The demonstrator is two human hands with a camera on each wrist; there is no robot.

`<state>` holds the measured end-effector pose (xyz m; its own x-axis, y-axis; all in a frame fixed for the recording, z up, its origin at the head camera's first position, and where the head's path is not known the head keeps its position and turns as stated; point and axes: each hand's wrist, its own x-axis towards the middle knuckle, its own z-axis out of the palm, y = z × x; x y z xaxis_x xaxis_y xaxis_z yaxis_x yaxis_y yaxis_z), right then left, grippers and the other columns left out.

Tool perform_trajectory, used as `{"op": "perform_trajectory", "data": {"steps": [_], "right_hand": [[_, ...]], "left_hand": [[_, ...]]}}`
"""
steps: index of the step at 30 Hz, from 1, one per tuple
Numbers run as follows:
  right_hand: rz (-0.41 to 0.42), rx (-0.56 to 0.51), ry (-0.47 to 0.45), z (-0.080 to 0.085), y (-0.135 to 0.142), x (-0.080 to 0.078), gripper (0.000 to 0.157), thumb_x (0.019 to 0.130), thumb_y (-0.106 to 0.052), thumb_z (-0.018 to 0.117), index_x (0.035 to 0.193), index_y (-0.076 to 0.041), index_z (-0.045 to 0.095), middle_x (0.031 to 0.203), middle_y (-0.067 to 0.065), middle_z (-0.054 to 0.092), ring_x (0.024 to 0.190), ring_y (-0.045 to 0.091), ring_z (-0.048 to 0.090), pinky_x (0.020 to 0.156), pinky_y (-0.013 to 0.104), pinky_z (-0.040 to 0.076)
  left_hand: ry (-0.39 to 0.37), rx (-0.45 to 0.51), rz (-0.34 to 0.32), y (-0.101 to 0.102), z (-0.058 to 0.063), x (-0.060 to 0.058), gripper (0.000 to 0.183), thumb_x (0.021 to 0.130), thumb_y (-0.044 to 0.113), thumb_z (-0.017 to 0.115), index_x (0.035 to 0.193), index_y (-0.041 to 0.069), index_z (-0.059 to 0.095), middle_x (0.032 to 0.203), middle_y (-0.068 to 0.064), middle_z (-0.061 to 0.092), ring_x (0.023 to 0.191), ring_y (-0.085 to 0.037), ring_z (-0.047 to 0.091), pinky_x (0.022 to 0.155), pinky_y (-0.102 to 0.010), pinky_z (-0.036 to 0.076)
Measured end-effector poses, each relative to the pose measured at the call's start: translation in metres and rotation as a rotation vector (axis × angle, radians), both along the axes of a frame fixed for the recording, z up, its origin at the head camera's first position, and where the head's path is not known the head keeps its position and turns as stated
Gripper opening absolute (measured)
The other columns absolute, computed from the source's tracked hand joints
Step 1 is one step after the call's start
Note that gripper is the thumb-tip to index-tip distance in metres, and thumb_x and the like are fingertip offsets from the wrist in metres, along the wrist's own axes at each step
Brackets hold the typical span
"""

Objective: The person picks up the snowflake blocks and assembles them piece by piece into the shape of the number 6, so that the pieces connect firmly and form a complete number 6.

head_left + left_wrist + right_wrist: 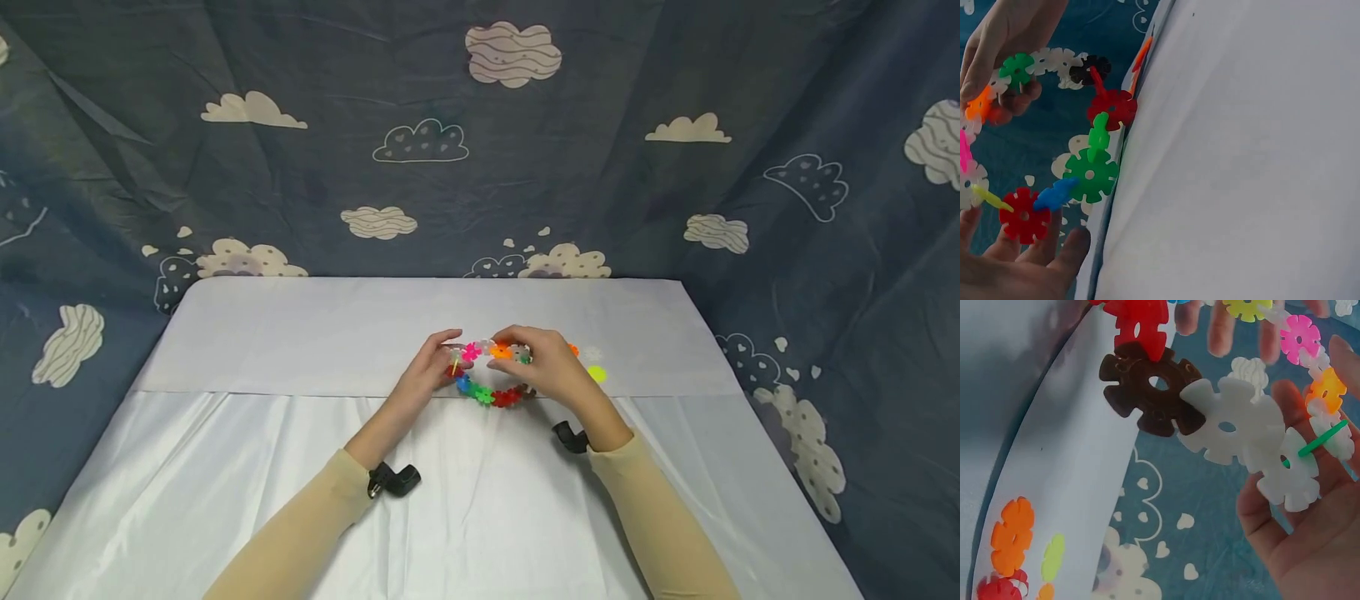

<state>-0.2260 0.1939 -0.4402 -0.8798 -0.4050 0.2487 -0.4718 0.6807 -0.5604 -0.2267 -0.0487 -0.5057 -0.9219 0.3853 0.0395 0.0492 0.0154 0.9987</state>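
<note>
Right hand in close, thumb and forefinger pinching an orange disc on the far side of a ring of notched plastic discs. And there's the left hand at the other end, fingers spread behind a red disc; whether its thumb pinches, I can't tell.

The ring hangs between the two hands, over the white table, its long axis running from left hand to right, across the person, opening tipped upward. Nearer the person than the hands, the chain bows out: blue disc, green disc, then red, then brown disc. Beyond, a pink disc sits between the hands.

Just right of the right hand, loose pieces lie on the table: a yellow-green disc and another orange piece. Past both hands, a dark cloud-print curtain.
</note>
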Motion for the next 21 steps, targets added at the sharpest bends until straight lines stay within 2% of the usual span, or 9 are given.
{"op": "perform_trajectory", "data": {"steps": [3, 5, 7, 10, 12, 13, 15, 17, 21], "right_hand": [[0.011, 0.005, -0.033, 0.0, 0.003, -0.002, 0.04, 0.092, -0.032, 0.085, 0.126, -0.015, 0.074, 0.12, 0.003, 0.078, 0.085, 0.022, 0.066, 0.079, 0.037, 0.059], [0.03, 0.006, -0.084, 0.001, 0.006, -0.003, 0.043, 0.094, -0.034, 0.083, 0.133, -0.018, 0.07, 0.12, 0.004, 0.078, 0.075, 0.024, 0.058, 0.072, 0.037, 0.055], [0.046, 0.006, -0.156, 0.002, 0.012, -0.003, 0.05, 0.096, -0.033, 0.081, 0.142, -0.021, 0.065, 0.124, 0.005, 0.077, 0.078, 0.024, 0.06, 0.076, 0.041, 0.057], [0.074, -0.011, -0.287, 0.003, 0.022, -0.006, 0.064, 0.098, -0.03, 0.078, 0.156, -0.025, 0.051, 0.141, 0.009, 0.068, 0.11, 0.031, 0.069, 0.097, 0.053, 0.059], [0.083, -0.009, -0.358, 0.004, 0.03, -0.009, 0.07, 0.099, -0.028, 0.076, 0.161, -0.024, 0.043, 0.153, 0.011, 0.06, 0.133, 0.034, 0.063, 0.109, 0.059, 0.054], [0.086, -0.003, -0.391, 0.004, 0.033, -0.011, 0.071, 0.1, -0.027, 0.075, 0.162, -0.022, 0.041, 0.155, 0.012, 0.057, 0.137, 0.036, 0.06, 0.111, 0.06, 0.053], [0.093, 0.015, -0.45, 0.003, 0.037, -0.014, 0.071, 0.102, -0.028, 0.072, 0.163, -0.016, 0.039, 0.154, 0.014, 0.057, 0.134, 0.036, 0.06, 0.111, 0.058, 0.053], [0.096, 0.05, -0.471, 0.0, 0.039, -0.017, 0.068, 0.103, -0.029, 0.07, 0.161, -0.01, 0.041, 0.145, 0.015, 0.062, 0.123, 0.033, 0.062, 0.106, 0.052, 0.055], [0.068, 0.038, -0.429, -0.007, 0.036, -0.019, 0.06, 0.104, -0.029, 0.069, 0.155, -0.005, 0.049, 0.138, 0.014, 0.068, 0.112, 0.028, 0.066, 0.097, 0.045, 0.057]], "left_hand": [[0.068, -0.055, -0.044, 0.004, 0.002, 0.0, 0.048, 0.114, 0.029, 0.051, 0.16, 0.019, 0.041, 0.139, -0.022, 0.065, 0.125, -0.038, 0.066, 0.111, -0.048, 0.054], [0.075, -0.092, -0.037, 0.006, 0.002, 0.001, 0.045, 0.113, 0.029, 0.054, 0.156, 0.02, 0.045, 0.13, -0.021, 0.07, 0.119, -0.035, 0.069, 0.106, -0.041, 0.055], [0.057, -0.114, -0.012, 0.007, 0.001, 0.003, 0.041, 0.113, 0.03, 0.055, 0.152, 0.02, 0.05, 0.122, -0.02, 0.073, 0.112, -0.031, 0.07, 0.101, -0.034, 0.055], [0.033, -0.109, 0.013, 0.007, -0.001, 0.002, 0.038, 0.113, 0.029, 0.053, 0.15, 0.017, 0.05, 0.117, -0.022, 0.07, 0.107, -0.028, 0.069, 0.097, -0.029, 0.054], [0.023, -0.089, 0.021, 0.007, -0.002, 0.001, 0.038, 0.114, 0.028, 0.052, 0.15, 0.017, 0.049, 0.114, -0.025, 0.067, 0.105, -0.028, 0.068, 0.094, -0.028, 0.055], [0.014, -0.078, 0.026, 0.006, -0.002, 0.0, 0.038, 0.114, 0.028, 0.052, 0.151, 0.018, 0.048, 0.114, -0.025, 0.066, 0.104, -0.028, 0.068, 0.093, -0.028, 0.055], [-0.012, -0.053, 0.033, 0.005, -0.003, -0.002, 0.038, 0.114, 0.027, 0.051, 0.151, 0.019, 0.047, 0.114, -0.025, 0.065, 0.103, -0.027, 0.069, 0.093, -0.028, 0.056], [-0.032, -0.035, 0.032, 0.004, -0.003, -0.003, 0.037, 0.115, 0.028, 0.049, 0.151, 0.02, 0.046, 0.115, -0.024, 0.063, 0.101, -0.026, 0.068, 0.093, -0.027, 0.056], [-0.036, -0.001, 0.02, 0.004, -0.001, -0.008, 0.035, 0.116, 0.028, 0.044, 0.15, 0.017, 0.046, 0.117, -0.023, 0.06, 0.099, -0.026, 0.064, 0.094, -0.025, 0.054]]}}
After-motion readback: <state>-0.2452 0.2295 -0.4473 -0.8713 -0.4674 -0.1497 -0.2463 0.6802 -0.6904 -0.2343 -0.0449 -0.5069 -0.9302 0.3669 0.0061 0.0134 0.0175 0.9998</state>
